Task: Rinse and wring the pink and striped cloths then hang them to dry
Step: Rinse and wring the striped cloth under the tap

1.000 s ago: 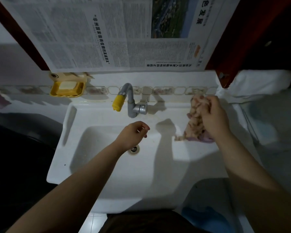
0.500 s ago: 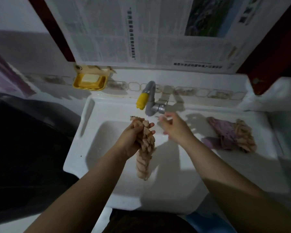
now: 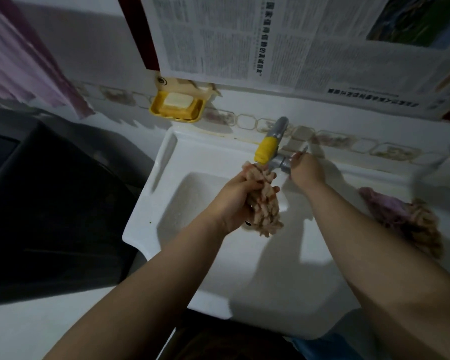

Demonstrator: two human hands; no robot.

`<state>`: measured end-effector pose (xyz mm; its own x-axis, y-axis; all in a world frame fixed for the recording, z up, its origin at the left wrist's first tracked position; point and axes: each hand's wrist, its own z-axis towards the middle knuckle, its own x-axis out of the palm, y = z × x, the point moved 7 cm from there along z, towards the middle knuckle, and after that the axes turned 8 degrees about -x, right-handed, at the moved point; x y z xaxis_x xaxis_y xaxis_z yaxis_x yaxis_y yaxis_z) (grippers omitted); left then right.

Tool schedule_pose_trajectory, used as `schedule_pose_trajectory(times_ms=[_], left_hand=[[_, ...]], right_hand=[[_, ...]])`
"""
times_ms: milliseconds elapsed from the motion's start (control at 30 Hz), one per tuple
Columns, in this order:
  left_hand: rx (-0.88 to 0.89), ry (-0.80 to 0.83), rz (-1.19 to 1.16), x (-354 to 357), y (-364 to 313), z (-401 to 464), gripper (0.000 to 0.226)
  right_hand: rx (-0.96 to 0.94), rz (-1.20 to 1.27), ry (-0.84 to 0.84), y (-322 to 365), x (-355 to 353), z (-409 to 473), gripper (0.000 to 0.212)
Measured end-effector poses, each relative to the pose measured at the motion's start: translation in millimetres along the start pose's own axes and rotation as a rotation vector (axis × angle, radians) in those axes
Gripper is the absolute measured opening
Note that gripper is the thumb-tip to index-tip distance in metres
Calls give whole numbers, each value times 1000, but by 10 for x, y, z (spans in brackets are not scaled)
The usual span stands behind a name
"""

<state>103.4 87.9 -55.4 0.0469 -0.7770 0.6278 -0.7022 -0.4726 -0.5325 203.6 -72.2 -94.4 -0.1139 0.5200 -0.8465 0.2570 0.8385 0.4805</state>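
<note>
My left hand (image 3: 235, 201) grips a twisted striped cloth (image 3: 266, 211) over the white sink basin (image 3: 192, 198), its top end right under the tap's yellow spout (image 3: 266, 149). The cloth's lower end hangs down past my fist. My right hand (image 3: 305, 170) is on the grey tap handle (image 3: 283, 162), fingers around it. A second bundle, a pink cloth (image 3: 385, 206) lying with another striped piece, rests on the sink's right ledge. No running water is plainly visible.
A yellow soap dish (image 3: 178, 106) with a bar of soap hangs on the wall at the back left. Newspaper (image 3: 283, 40) covers the wall above. A dark appliance (image 3: 50, 203) stands left of the sink. A pink towel (image 3: 18, 63) hangs at the upper left.
The striped cloth went from my right hand to my left and moved under the spout. My right hand reached the tap handle. The camera view swung left.
</note>
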Motion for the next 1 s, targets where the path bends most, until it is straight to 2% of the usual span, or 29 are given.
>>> schedule_pose_trajectory(times_ms=[167,300,567,767,867,933,1000], left_hand=[[-2,-2,-25,127,29,50,44],[-2,-14,-12,181,35,60,44],[2,-22,17,175,44,47,50],[7,9,20,191,48,8,51],[8,8,33,180,59,22,51],[0,-3,38,158,82,36,54],[-1,-29,61,120,95,36,54]], right_hand=[[61,223,122,-120,58,66,32],[104,323,150,-138,72,62,36],[154,430,164,-162,85,33,40],[254,502,79,-148,72,-28,30],[282,516,104,-132,75,-54,36],[323,480,175,-125,96,-111,48],[275,384,258,-94,111,-141,57]])
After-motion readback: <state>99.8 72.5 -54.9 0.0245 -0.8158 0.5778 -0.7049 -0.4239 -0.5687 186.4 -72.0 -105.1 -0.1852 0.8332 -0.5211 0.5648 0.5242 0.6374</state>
